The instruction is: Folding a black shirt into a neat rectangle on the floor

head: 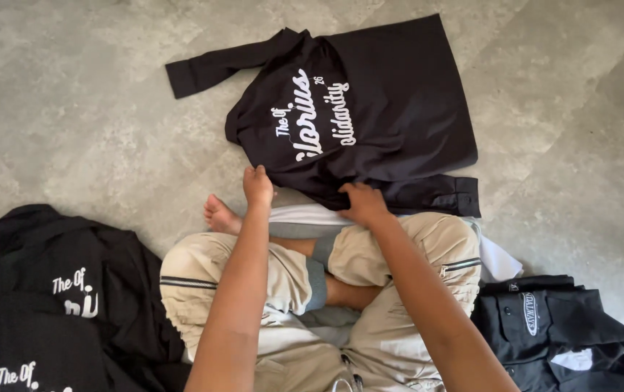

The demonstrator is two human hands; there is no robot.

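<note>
Fingers of the left hand (257, 185) and right hand (362, 202) pinch the near edge of the black shirt (385, 109) lying flat on the gray floor (72, 109).

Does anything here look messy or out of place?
Mostly the heap of black shirts at lower left, bunched rather than flat. The black shirt both hands touch lies askew, one sleeve stretched out.

1. A black shirt (370, 109) with white lettering lay back-up on the grey floor (72, 109).
2. The left hand (257, 185) and right hand (363, 203) gripped its near edge.
3. Black shirts (50, 290) lay piled at left, and a folded one (559, 327) at right.
</note>
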